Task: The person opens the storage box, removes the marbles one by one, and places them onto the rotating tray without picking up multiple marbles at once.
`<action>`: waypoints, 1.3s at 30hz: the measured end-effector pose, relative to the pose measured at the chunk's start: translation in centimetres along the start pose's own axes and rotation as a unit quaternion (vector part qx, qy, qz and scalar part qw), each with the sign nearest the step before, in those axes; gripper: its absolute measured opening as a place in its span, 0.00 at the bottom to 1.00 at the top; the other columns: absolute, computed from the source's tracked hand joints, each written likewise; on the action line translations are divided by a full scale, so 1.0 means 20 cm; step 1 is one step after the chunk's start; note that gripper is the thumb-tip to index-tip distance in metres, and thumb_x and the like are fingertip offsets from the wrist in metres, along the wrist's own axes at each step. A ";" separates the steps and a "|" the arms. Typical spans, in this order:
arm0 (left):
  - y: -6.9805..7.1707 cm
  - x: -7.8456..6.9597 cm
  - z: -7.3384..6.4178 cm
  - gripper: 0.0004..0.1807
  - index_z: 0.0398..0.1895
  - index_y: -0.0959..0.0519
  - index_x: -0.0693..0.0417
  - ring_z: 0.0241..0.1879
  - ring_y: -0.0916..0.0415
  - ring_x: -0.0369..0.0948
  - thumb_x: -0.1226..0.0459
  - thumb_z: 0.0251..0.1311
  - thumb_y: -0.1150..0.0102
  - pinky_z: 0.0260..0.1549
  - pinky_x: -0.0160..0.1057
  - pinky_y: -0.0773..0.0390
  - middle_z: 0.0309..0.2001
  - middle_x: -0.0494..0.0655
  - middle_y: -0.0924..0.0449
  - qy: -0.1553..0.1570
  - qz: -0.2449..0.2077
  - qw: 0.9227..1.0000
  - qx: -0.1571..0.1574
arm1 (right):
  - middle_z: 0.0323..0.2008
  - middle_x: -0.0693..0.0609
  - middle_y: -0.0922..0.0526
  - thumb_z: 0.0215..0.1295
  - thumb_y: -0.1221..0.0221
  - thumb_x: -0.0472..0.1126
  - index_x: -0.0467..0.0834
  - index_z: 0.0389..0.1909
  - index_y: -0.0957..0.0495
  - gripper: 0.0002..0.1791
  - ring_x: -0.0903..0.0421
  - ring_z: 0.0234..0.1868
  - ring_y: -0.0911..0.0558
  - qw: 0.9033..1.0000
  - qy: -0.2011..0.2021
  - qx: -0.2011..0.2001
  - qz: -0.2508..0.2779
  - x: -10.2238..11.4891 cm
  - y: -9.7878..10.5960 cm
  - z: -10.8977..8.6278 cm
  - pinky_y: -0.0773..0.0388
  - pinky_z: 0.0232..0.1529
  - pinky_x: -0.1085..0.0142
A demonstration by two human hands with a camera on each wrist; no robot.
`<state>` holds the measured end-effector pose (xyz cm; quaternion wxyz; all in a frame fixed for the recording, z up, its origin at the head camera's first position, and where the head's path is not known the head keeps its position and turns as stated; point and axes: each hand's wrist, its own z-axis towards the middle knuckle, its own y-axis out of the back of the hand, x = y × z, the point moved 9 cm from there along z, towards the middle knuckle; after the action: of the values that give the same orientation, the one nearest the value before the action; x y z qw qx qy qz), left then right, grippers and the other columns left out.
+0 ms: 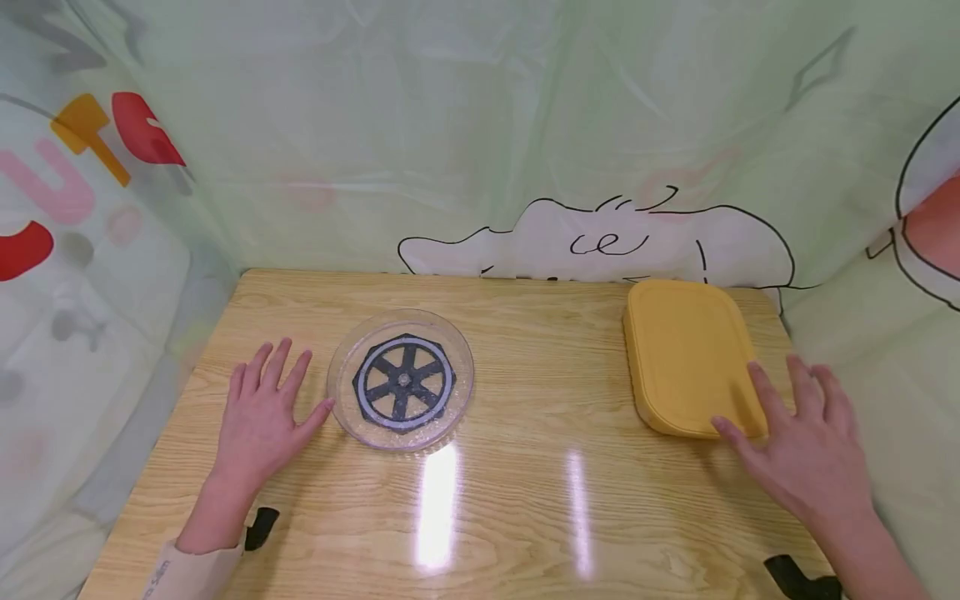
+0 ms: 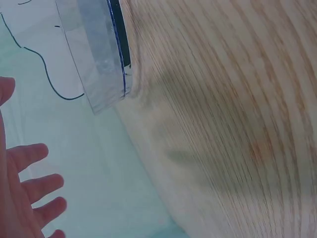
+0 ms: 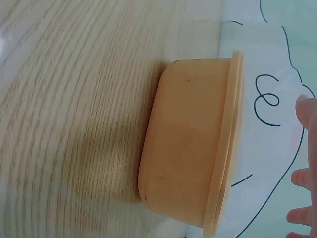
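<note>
A round clear plastic container stands at the left of the table, with a black six-spoked hexagonal piece bearing a pale ring at its middle. The left wrist view shows the clear wall of that container from the side. My left hand is left of it, fingers spread, thumb tip right by the rim. On the right sits a yellow box with a lid, its side showing in the right wrist view. Beside its near right corner hovers my right hand, fingers apart, holding nothing.
The wood-grain table has two bright light reflections in front. Pale green sheeting with cartoon drawings hangs behind the table and along both sides. Black straps show at both wrists.
</note>
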<state>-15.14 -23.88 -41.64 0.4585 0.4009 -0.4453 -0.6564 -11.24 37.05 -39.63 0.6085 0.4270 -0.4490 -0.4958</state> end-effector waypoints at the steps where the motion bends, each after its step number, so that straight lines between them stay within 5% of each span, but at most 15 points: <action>1: 0.00 0.00 0.00 0.41 0.70 0.32 0.58 0.71 0.49 0.61 0.42 0.59 0.42 0.66 0.64 0.49 0.72 0.64 0.41 -0.002 -0.003 1.000 -0.007 | 0.75 0.29 0.54 0.64 0.42 0.65 0.39 0.74 0.40 0.47 0.27 0.73 0.56 1.000 0.002 -0.007 0.008 0.00 0.00 0.00 0.63 0.69 0.34; 7: -0.01 0.01 -0.01 0.35 0.65 0.28 0.61 0.57 0.29 0.63 0.47 0.60 0.39 0.52 0.63 0.29 0.59 0.65 0.26 0.013 -0.030 0.999 -0.017 | 0.71 0.28 0.46 0.69 0.43 0.56 0.37 0.73 0.39 0.40 0.22 0.66 0.48 0.997 -0.017 -0.016 0.078 -0.03 -0.02 -0.01 0.54 0.63 0.30; 11: -0.05 0.03 -0.02 0.28 0.61 0.25 0.61 0.41 0.20 0.57 0.51 0.64 0.40 0.35 0.57 0.21 0.47 0.59 0.17 0.054 -0.054 0.997 0.012 | 0.70 0.27 0.44 0.71 0.43 0.53 0.36 0.73 0.39 0.37 0.20 0.64 0.47 0.992 -0.046 -0.017 0.115 -0.07 -0.04 -0.02 0.51 0.59 0.28; 15: -0.10 0.04 -0.02 0.22 0.56 0.22 0.58 0.29 0.20 0.46 0.53 0.67 0.43 0.22 0.47 0.23 0.39 0.52 0.15 0.080 -0.069 0.993 0.052 | 0.67 0.25 0.40 0.72 0.44 0.50 0.34 0.71 0.38 0.35 0.19 0.63 0.44 0.987 -0.066 -0.045 0.140 -0.10 -0.06 -0.04 0.50 0.60 0.28; 19: -0.15 0.04 -0.03 0.20 0.57 0.22 0.55 0.32 0.19 0.43 0.54 0.69 0.44 0.24 0.44 0.23 0.38 0.49 0.15 0.114 -0.139 0.980 0.084 | 0.66 0.24 0.39 0.73 0.46 0.48 0.32 0.71 0.38 0.33 0.20 0.64 0.42 0.982 -0.091 -0.059 0.155 -0.12 -0.10 -0.05 0.50 0.62 0.29; 23: -0.19 0.03 -0.04 0.17 0.57 0.21 0.53 0.31 0.19 0.42 0.57 0.69 0.42 0.26 0.42 0.24 0.36 0.48 0.17 0.149 -0.213 0.962 0.078 | 0.67 0.23 0.40 0.75 0.48 0.48 0.30 0.71 0.40 0.33 0.21 0.65 0.43 0.975 -0.131 -0.051 0.172 -0.16 -0.15 -0.05 0.50 0.63 0.30; 27: -0.22 0.03 -0.04 0.16 0.55 0.20 0.52 0.27 0.23 0.40 0.58 0.68 0.40 0.24 0.40 0.27 0.34 0.47 0.18 0.166 -0.226 0.957 0.068 | 0.66 0.23 0.39 0.77 0.50 0.47 0.31 0.73 0.43 0.33 0.23 0.64 0.39 0.966 -0.171 -0.036 0.192 -0.19 -0.19 -0.05 0.44 0.60 0.31; 28: -0.23 0.04 -0.04 0.16 0.55 0.20 0.52 0.26 0.24 0.40 0.58 0.68 0.40 0.23 0.40 0.28 0.34 0.47 0.18 0.170 -0.229 0.956 0.071 | 0.66 0.24 0.38 0.77 0.51 0.47 0.32 0.73 0.43 0.33 0.24 0.63 0.37 0.963 -0.182 -0.035 0.195 -0.20 -0.20 -0.06 0.37 0.61 0.38; 31: -0.26 0.04 -0.05 0.16 0.56 0.20 0.51 0.23 0.27 0.40 0.59 0.67 0.40 0.20 0.39 0.29 0.32 0.47 0.19 0.177 -0.242 0.951 0.076 | 0.67 0.29 0.34 0.77 0.50 0.48 0.37 0.75 0.41 0.32 0.29 0.62 0.31 0.951 -0.224 -0.036 0.210 -0.23 -0.23 -0.06 0.29 0.52 0.64; 34: -0.29 0.04 -0.05 0.17 0.57 0.20 0.52 0.20 0.30 0.40 0.60 0.67 0.39 0.17 0.37 0.32 0.30 0.47 0.20 0.181 -0.264 0.944 0.080 | 0.69 0.39 0.32 0.77 0.50 0.49 0.44 0.74 0.37 0.29 0.41 0.65 0.29 0.930 -0.275 -0.052 0.238 -0.26 -0.25 -0.08 0.37 0.45 0.82; 39: -0.33 0.04 -0.05 0.17 0.58 0.20 0.54 0.16 0.32 0.41 0.62 0.68 0.40 0.14 0.36 0.34 0.26 0.47 0.23 0.196 -0.317 0.924 0.087 | 0.67 0.49 0.28 0.76 0.49 0.47 0.51 0.70 0.30 0.24 0.65 0.62 0.29 0.891 -0.335 -0.092 0.290 -0.31 -0.28 -0.12 0.34 0.47 0.85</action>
<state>-16.02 -23.74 -48.26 0.2672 0.6802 -0.2516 -0.6346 -10.73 42.60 -46.45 0.5751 0.0278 -0.6825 -0.4502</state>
